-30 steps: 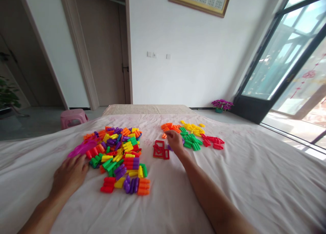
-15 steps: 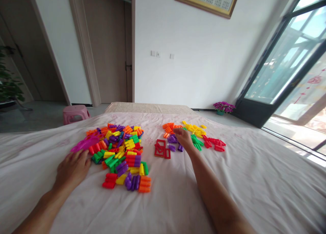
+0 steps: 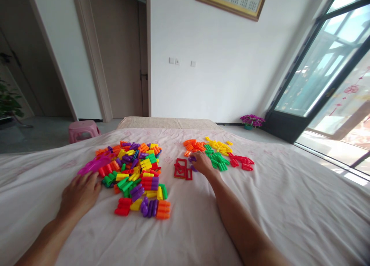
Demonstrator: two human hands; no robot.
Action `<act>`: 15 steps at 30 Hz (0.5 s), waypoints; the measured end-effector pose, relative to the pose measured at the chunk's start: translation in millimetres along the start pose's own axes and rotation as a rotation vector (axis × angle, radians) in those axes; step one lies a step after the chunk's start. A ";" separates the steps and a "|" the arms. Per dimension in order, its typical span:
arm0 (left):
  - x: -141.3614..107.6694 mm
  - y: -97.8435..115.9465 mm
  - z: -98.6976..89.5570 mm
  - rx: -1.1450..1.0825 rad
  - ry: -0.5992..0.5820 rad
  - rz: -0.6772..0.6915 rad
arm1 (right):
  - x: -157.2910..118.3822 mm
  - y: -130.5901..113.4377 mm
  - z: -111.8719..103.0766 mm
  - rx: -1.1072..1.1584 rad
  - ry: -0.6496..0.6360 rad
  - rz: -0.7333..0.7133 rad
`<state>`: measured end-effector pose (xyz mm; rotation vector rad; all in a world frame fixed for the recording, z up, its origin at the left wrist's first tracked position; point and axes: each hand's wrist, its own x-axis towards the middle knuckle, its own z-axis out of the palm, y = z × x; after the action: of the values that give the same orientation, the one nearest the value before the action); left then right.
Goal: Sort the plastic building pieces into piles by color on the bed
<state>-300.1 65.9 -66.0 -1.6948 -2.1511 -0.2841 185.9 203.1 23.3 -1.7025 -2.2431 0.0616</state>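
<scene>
My left hand [image 3: 81, 192] rests on the sheet at the left, fingers stretched out and apart. Its fingertips touch or lie just beside a translucent magenta plastic piece [image 3: 94, 165] at the edge of a mixed heap of coloured plastic building blocks [image 3: 135, 169]. On the right, my right hand [image 3: 202, 164] curls its fingers down over purple blocks [image 3: 192, 159], partly hiding them. Close by are green blocks [image 3: 218, 160], orange blocks [image 3: 194, 145], yellow blocks [image 3: 219, 147] and red blocks [image 3: 243, 162], grouped by colour. Red frame-shaped pieces [image 3: 181, 169] lie left of this hand.
A pale floral sheet [image 3: 185, 227] covers the surface under the blocks. Beyond it stand a pink stool [image 3: 83, 131] at the left and a pot of purple flowers [image 3: 252, 121] at the right. A glass door [image 3: 309, 77] is on the right side.
My right hand has moved left and slightly toward me, onto the purple blocks, uncovering more of the green ones. My left hand stays by the magenta piece. The view has shifted slightly.
</scene>
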 end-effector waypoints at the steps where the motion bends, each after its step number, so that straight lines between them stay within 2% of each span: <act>1: -0.1 -0.1 0.2 -0.003 0.003 0.005 | 0.1 0.9 -3.2 -0.001 -0.006 0.023; 4: 0.0 -0.9 2.0 0.003 0.009 0.009 | 1.0 4.8 -11.3 0.004 -0.016 0.093; 6: 0.5 -2.2 4.0 0.014 0.011 0.008 | 1.5 7.8 -12.0 0.002 0.024 0.123; 9: 1.6 -5.1 7.3 0.024 0.009 0.024 | 1.3 10.7 -5.0 0.004 0.085 0.051; 12: 2.0 -6.8 9.1 0.037 0.008 0.038 | 0.1 11.0 4.4 0.003 0.055 -0.065; 15: 1.4 -6.4 9.4 0.043 0.013 0.023 | -0.3 9.9 7.3 -0.016 0.019 -0.072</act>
<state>-308.2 69.2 -73.4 -1.6884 -2.1119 -0.2406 193.2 206.8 14.1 -1.6213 -2.2946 0.0109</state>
